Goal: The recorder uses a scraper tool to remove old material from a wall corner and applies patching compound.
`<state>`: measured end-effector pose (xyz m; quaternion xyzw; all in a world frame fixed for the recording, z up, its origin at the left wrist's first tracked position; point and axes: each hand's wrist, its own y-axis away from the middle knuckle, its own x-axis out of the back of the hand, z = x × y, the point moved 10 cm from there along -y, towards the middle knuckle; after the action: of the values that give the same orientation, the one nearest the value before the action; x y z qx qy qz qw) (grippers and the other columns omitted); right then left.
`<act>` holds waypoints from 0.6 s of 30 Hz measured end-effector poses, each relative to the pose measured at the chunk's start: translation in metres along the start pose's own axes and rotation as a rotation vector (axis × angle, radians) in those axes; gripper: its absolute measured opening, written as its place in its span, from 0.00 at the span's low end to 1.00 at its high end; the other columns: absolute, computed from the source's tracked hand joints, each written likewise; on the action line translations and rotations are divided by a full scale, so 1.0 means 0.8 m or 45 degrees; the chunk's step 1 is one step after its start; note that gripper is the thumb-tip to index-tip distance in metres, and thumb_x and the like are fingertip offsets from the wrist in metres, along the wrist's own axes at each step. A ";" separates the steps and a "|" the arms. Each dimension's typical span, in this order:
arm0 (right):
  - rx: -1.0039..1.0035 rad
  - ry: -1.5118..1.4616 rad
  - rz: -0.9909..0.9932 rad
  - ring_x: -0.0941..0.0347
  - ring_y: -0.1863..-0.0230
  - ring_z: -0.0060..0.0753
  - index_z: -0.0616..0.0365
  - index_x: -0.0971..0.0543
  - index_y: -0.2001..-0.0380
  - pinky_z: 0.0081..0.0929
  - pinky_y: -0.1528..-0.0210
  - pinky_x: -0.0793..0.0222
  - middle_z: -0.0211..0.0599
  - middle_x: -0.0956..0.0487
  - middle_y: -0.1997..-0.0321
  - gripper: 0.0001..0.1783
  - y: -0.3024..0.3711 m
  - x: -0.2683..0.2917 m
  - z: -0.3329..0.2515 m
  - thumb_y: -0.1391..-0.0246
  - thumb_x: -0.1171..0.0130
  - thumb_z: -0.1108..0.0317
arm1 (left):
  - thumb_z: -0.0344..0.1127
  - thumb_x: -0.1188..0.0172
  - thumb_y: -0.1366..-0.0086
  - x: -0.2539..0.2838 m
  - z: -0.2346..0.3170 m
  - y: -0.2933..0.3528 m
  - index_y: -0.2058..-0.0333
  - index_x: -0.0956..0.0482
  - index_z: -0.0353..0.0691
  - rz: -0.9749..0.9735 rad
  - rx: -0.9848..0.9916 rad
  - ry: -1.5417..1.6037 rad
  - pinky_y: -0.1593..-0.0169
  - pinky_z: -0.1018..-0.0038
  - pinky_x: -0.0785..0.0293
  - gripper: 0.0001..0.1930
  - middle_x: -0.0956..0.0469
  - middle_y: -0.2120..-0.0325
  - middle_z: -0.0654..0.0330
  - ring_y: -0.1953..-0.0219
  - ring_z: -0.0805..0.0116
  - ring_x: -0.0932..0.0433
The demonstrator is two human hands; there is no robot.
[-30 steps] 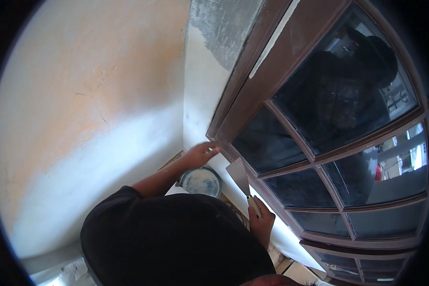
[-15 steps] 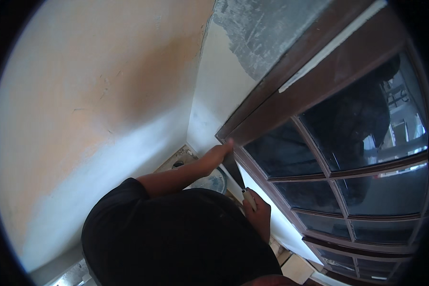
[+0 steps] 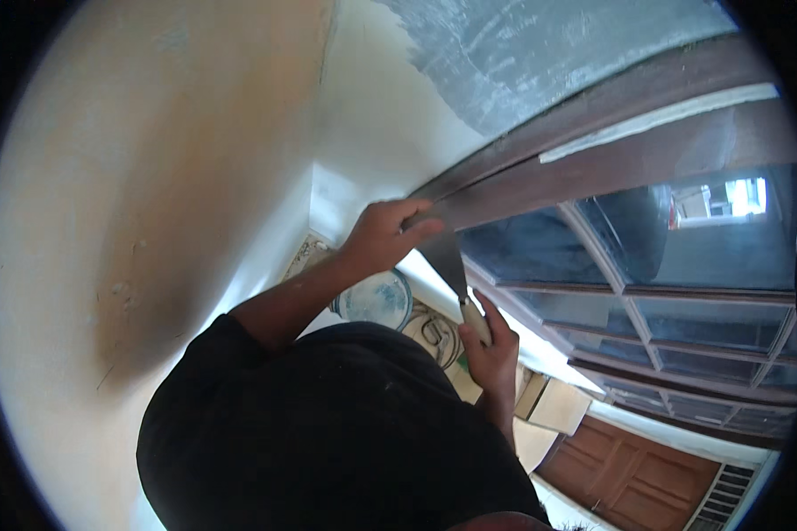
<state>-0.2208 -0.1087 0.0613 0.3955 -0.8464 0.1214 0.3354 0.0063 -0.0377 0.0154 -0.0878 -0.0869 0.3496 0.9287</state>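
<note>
My right hand (image 3: 491,354) is wrapped round the pale handle of a putty knife (image 3: 446,261). Its broad grey blade points up and away, widening toward the far end. At that wide end, my left hand (image 3: 385,232) has thumb and fingers closed about the blade's edge; the exact contact is hard to make out. Both hands are in front of my chest, close to the brown door frame (image 3: 505,199). Whether putty lies on the blade cannot be seen.
A bare plaster wall (image 3: 88,221) rises on the left. Rough grey plaster (image 3: 522,62) covers part of the wall ahead. Glass panes (image 3: 540,257) fill the brown frame at right. Below stand a round bucket (image 3: 376,299), a coiled cable (image 3: 436,332) and a brown panelled door (image 3: 633,473).
My view has turned, bringing the bucket and the panelled door more into sight. My left hand has come round at the blade's wide end, and both hands appear higher.
</note>
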 end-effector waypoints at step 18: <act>0.339 -0.170 0.354 0.20 0.54 0.43 0.56 0.27 0.38 0.31 0.50 0.28 0.53 0.19 0.55 0.28 -0.040 -0.014 -0.088 0.43 0.40 0.75 | 0.91 0.50 0.68 0.028 0.071 -0.064 0.42 0.24 0.64 0.286 -1.041 -0.955 0.52 0.14 0.81 0.56 0.55 0.31 0.34 0.33 0.15 0.74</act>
<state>-0.1583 -0.0898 0.1041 0.3231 -0.8895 0.2510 0.2034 0.0426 -0.0548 0.0839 -0.3189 -0.5292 0.3915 0.6818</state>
